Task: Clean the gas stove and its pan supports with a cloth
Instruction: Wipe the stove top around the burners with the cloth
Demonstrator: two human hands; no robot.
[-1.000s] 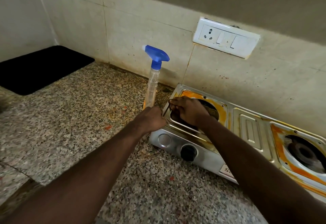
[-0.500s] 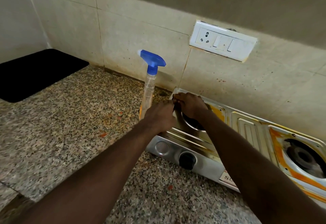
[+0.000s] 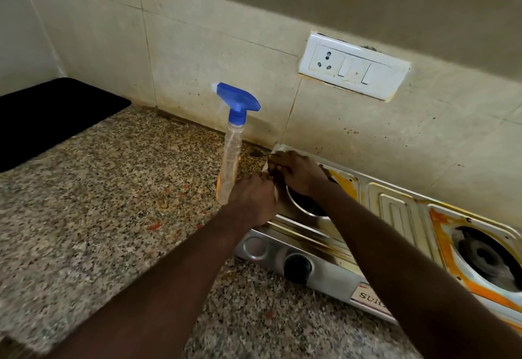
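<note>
Closely set, the left hand and right hand meet at the rear-left corner of the gas stove. Right grip: fingers curled down over the corner of the steel top, touching it. Left grip: fingers curled at the stove's left edge, knuckles toward the camera. A small dark item shows between the hands. It is too small to identify, and whether either grip pinches it or the metal rim cannot be told.

Just beside the right wrist lies the left burner well, dark and ringed with orange staining; the right burner is stained likewise. A black knob sits on the front panel.

The stove stands on a speckled granite surface, against the tiled wall. A spray bottle with a blue trigger head stands upright just left of the left hand. A white socket plate is on the wall above — a black slab lies at far left.
</note>
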